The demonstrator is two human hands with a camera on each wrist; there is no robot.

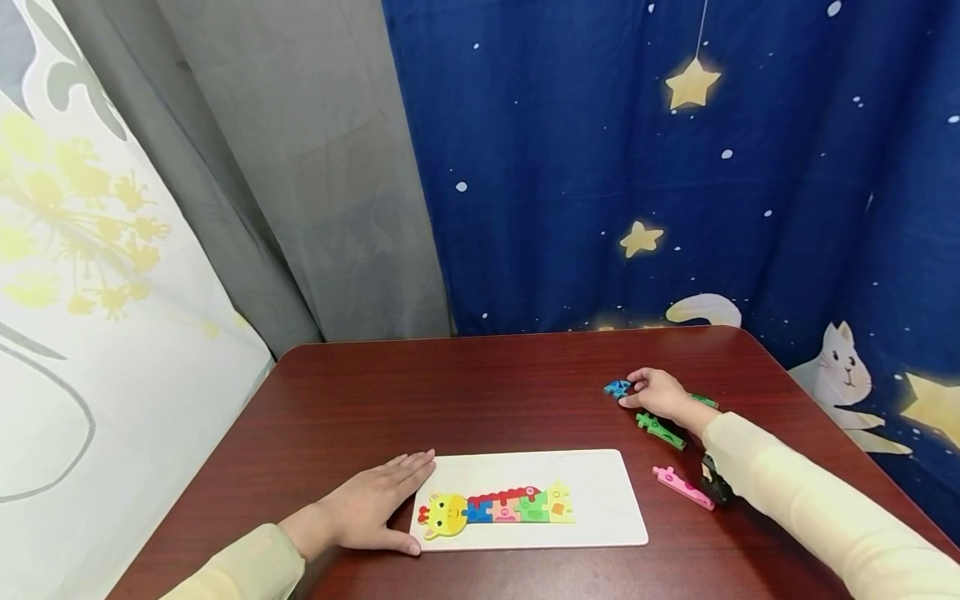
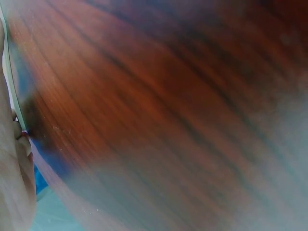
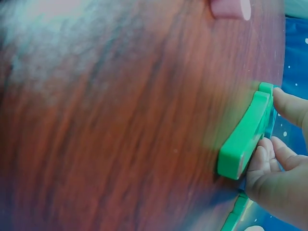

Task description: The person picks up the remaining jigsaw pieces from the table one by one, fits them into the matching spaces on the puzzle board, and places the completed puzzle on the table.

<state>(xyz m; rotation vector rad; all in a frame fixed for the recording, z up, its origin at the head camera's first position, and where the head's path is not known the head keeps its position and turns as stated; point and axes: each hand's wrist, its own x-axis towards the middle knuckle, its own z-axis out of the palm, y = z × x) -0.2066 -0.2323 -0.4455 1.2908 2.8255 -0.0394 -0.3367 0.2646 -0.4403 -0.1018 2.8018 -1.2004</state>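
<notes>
A white puzzle board (image 1: 600, 500) lies on the table with a giraffe made of colored pieces, its yellow head (image 1: 447, 515) at the left end. Against the board's left edge rests my left hand (image 1: 378, 504), fingers straight toward the top corner and thumb by the bottom one. My right hand (image 1: 660, 396) is at the far right, thumb and fingertips at opposite sides of a small blue puzzle piece (image 1: 617, 389). In the right wrist view a green puzzle piece (image 3: 243, 132) stands in front of the fingers and partly hides the blue one.
Near the right forearm lie a green piece (image 1: 660, 431), another green piece (image 1: 703, 401) partly behind the wrist, and a pink piece (image 1: 682, 487). The brown table (image 1: 450, 392) ends at the back before a blue star-patterned curtain (image 1: 555, 167).
</notes>
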